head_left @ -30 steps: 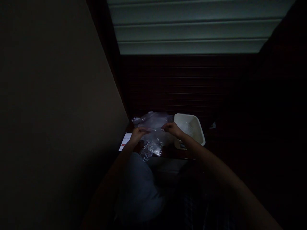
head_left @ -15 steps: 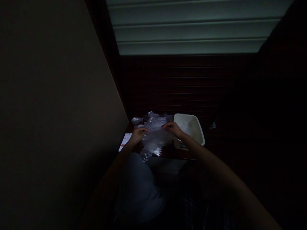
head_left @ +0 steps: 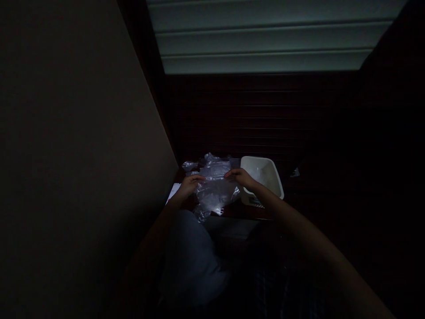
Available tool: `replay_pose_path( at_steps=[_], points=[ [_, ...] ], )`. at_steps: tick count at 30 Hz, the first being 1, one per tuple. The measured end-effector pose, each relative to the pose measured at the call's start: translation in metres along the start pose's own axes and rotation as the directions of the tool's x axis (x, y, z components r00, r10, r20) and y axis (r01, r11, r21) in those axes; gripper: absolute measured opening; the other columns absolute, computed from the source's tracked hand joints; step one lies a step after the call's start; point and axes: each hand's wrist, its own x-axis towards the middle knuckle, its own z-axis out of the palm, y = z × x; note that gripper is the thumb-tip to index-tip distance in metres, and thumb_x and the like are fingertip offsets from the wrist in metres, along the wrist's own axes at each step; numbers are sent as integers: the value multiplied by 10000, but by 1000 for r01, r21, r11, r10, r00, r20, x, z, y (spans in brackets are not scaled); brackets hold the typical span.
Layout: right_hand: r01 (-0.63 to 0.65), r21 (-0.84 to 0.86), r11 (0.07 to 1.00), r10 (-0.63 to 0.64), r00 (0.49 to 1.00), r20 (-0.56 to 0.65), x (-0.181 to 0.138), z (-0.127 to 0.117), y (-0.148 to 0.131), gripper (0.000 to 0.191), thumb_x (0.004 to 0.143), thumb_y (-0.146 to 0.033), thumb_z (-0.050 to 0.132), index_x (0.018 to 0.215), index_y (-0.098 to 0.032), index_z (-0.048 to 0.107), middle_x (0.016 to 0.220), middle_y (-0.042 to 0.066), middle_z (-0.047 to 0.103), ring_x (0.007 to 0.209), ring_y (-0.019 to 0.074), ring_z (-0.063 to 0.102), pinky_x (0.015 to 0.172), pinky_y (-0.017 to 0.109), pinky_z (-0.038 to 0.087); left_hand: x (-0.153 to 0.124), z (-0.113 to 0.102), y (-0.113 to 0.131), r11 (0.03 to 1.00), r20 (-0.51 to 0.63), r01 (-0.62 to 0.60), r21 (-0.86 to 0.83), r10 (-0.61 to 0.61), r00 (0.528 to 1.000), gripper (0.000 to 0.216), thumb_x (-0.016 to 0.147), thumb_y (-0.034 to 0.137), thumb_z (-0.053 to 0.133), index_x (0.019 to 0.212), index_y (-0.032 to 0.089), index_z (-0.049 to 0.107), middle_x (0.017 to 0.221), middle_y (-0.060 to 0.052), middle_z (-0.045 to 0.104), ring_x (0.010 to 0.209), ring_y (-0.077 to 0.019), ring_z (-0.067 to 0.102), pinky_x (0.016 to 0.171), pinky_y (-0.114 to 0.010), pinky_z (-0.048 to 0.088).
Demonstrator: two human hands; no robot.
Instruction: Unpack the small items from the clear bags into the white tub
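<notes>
Both my hands hold the top edge of a clear plastic bag (head_left: 217, 191), stretched between them over a dark wooden surface. My left hand (head_left: 190, 184) pinches its left side, thumb and fingers together. At the right side, my right hand (head_left: 241, 177) pinches the same edge. More crumpled clear plastic bags (head_left: 212, 160) lie behind and around it. Close by my right wrist stands a cream plastic basket (head_left: 278, 177) with something whitish and translucent inside, hard to make out in the dim light.
A white card or paper with print (head_left: 173, 191) lies by my left wrist, partly covered. The wall (head_left: 99, 110) rises on the left. Dark slatted wood (head_left: 252, 106) stands behind, with pale slats (head_left: 265, 40) above. A small whitish scrap (head_left: 295, 173) lies right of the basket.
The bag's lower part, blurred before, now lies flatter and sharper, spread a little to the right. My left hand covers more of the white card. Both hands keep their pinch.
</notes>
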Motion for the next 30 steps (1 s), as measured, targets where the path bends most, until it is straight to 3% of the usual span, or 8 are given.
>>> replay_pose_path(
  at_steps=[5,9,14,18,21,24,27,30],
  points=[
    [-7,48,999,6,1000,13,-10,0,-14,253,606,-93,446,718,-147,667,751,46,659,696,127,574,663,243,415,-2,-4,-2,981,70,99,-165,-88,994,278,619,228,569,872,138,639,836,-71,637,730,-172,580,648,-270,428],
    [4,126,992,-6,1000,10,-14,1,-21,168,646,-165,502,722,-142,650,776,54,650,716,137,585,673,259,425,-5,-4,0,967,66,51,-251,-36,997,293,637,242,560,905,139,617,951,-80,603,786,-168,574,662,-263,434],
    [-17,149,989,21,999,-27,-13,4,-17,181,584,-134,617,764,-150,609,632,14,612,597,118,567,601,261,438,-7,3,0,971,31,-18,-240,26,999,448,568,208,669,996,168,541,949,-60,580,747,-150,577,672,-274,442],
    [8,225,974,9,997,-75,-15,7,-18,199,590,-166,629,785,-156,588,651,6,600,563,100,546,555,249,435,-9,8,1,906,-12,6,-423,-12,1000,477,610,220,656,1057,187,494,896,-44,599,762,-148,577,699,-284,435],
    [16,281,960,15,994,-107,-15,9,-22,236,589,-175,632,819,-161,578,679,9,604,566,98,544,546,244,433,-12,10,-2,841,89,89,-534,-49,995,378,639,224,639,996,157,536,945,-71,601,847,-169,569,761,-302,421],
    [7,366,931,33,994,-105,-13,7,-22,263,581,-145,617,837,-179,568,723,8,609,606,106,562,568,247,446,-17,15,-8,848,210,185,-496,-89,974,260,630,196,647,872,128,582,935,-88,612,873,-178,565,798,-291,405],
    [10,431,902,33,995,-91,-10,5,-17,290,580,-123,598,857,-197,558,764,3,606,647,109,576,596,248,456,-20,22,-14,859,237,222,-461,-122,964,211,615,169,648,813,135,581,862,-66,632,831,-168,579,792,-277,407],
    [24,445,895,20,995,-94,-10,3,-12,331,586,-126,592,903,-207,545,772,2,603,659,110,580,604,245,456,-20,28,-14,791,252,230,-567,-99,963,223,634,151,609,853,131,570,856,-71,636,846,-186,585,807,-306,411]
  ],
)
